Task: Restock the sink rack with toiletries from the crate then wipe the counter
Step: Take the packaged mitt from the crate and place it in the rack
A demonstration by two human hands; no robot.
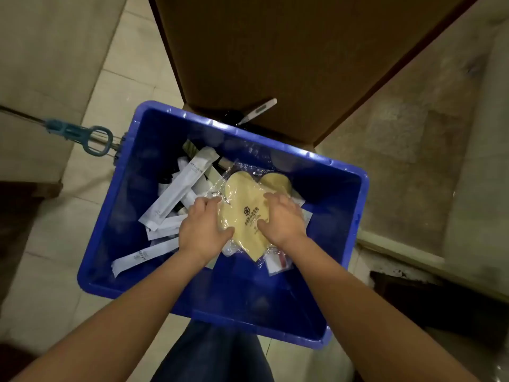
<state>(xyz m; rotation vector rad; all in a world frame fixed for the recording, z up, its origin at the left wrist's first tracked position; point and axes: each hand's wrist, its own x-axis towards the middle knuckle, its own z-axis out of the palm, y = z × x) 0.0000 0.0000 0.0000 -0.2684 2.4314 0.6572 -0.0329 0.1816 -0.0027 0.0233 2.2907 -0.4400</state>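
A blue plastic crate point(355, 194) stands on the tiled floor below me. Inside lie several white sachets and long wrapped toiletries point(176, 188) at the left. A pair of pale yellow slippers in clear wrap point(245, 205), with a dark printed logo, lies in the middle. My left hand point(202, 227) grips the pack's left edge, thumb on top. My right hand point(282, 219) holds its right side, fingers curled over the upper edge. The lower end of the pack is partly covered by my wrists.
A brown wooden door point(289, 51) rises just behind the crate, with a white thermometer-like stick point(259, 110) at its foot. A teal mop handle clamp point(88, 136) lies at the left on beige floor tiles. A dark threshold sits at the lower right.
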